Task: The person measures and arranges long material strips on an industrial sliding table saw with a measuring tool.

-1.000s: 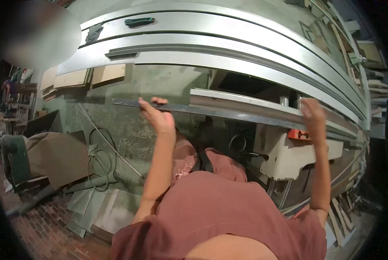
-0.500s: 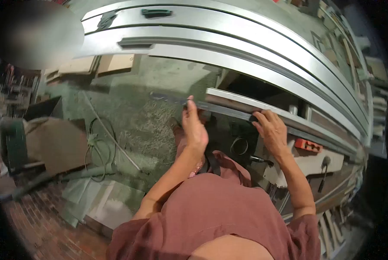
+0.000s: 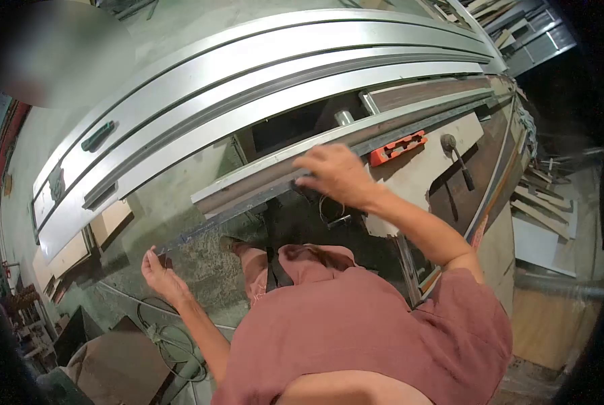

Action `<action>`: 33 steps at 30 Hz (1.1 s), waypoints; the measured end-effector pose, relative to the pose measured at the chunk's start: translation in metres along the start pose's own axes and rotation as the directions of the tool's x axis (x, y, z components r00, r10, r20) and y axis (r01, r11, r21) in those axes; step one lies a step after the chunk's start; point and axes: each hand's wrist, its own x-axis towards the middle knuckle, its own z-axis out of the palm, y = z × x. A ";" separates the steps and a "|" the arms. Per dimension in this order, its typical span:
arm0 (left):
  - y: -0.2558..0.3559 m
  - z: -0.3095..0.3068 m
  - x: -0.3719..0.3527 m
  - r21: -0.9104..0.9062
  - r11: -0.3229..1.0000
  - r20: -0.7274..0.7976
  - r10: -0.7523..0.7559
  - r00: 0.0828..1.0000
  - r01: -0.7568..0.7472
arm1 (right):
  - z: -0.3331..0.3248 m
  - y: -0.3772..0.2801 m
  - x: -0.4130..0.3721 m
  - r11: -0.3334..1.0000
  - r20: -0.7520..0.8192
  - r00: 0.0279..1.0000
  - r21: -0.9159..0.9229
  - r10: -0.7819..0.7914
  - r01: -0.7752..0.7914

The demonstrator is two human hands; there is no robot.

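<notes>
A long, thin grey strip (image 3: 200,231) runs along the near side of a long metal-edged bar (image 3: 261,167). My left hand (image 3: 163,278) is at the strip's far left end, thumb and fingertips closed on it. My right hand (image 3: 339,177) is over the middle of the bar and strip. Its fingers point left, bent and a little apart, and they are slightly blurred. Whether they touch the bar is hard to see. Just right of that hand lies an orange slotted block (image 3: 397,147) on a pale board (image 3: 453,145).
Beyond the bar stretches a grooved silver sliding table (image 3: 248,50) carrying a green-handled tool (image 3: 98,136). A black-handled lever (image 3: 458,162) stands at the right. On the floor at left lie a coiled cable (image 3: 160,331) and boards (image 3: 109,223). Wood offcuts (image 3: 544,209) lie far right.
My view has turned right. My left hand has moved outward along the strip to its left end. My right hand has shifted left along the bar, its fingers now less curled.
</notes>
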 end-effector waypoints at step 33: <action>-0.020 0.235 -0.165 0.120 0.784 0.926 0.133 0.355 -0.609 | -0.080 0.140 -0.104 0.960 -0.156 0.972 -0.189 0.178 -0.206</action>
